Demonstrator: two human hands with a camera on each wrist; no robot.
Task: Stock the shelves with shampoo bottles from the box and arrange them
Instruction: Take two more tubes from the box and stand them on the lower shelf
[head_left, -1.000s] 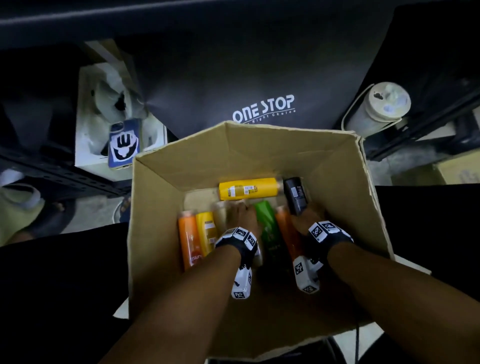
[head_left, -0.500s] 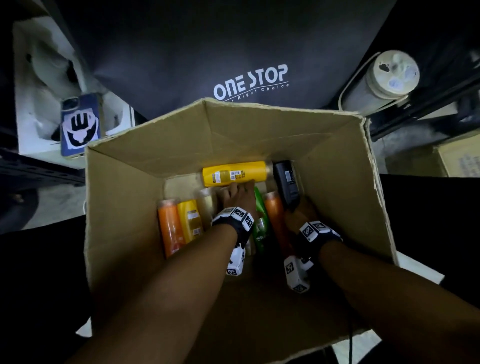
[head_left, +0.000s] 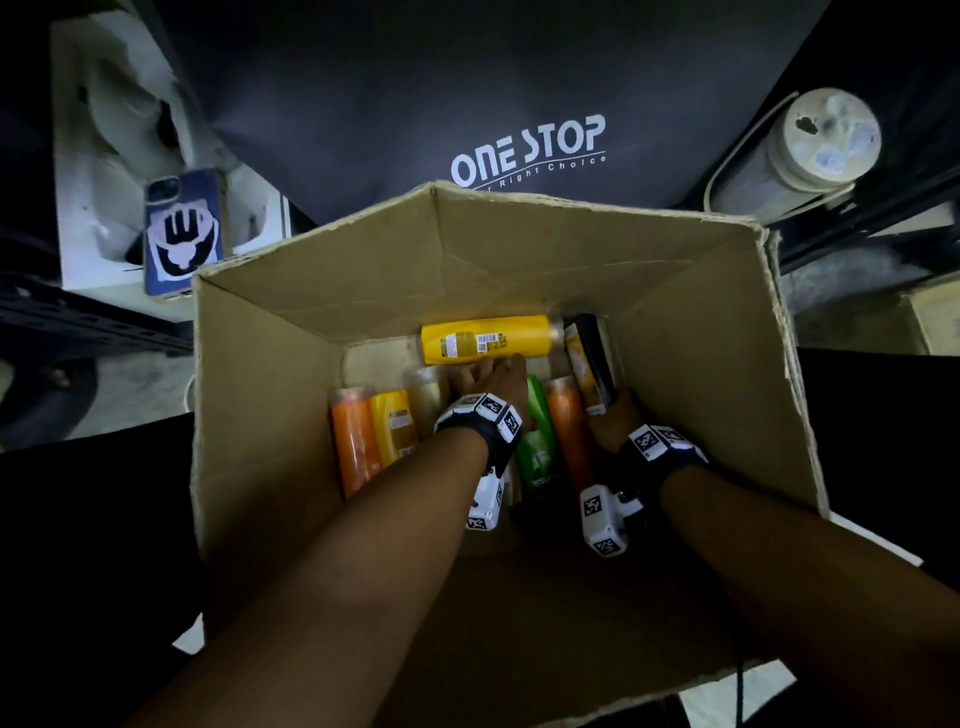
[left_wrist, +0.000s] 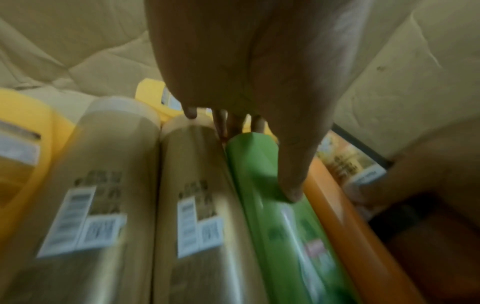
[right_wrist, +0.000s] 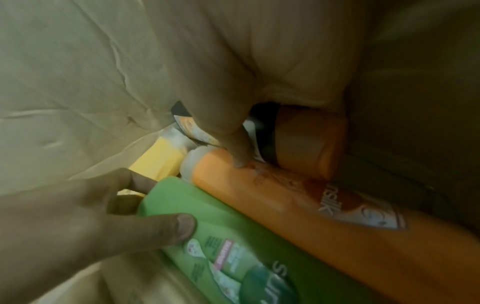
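Left hand (head_left: 491, 382) wraps the green bottle's (head_left: 540, 441) top end, bottle running lengthwise down-frame in the box (head_left: 249, 415), while right hand (head_left: 615, 421) grasps the black bottle (head_left: 597, 364).

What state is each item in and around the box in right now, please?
cardboard box: open, flaps up.
yellow bottle: lying crosswise at the far end.
green bottle: lying flat, gripped by the left hand.
orange bottle: lying flat beside the green one.
dark bottle: tilted, held by the right hand.
phone: face down outside the box.
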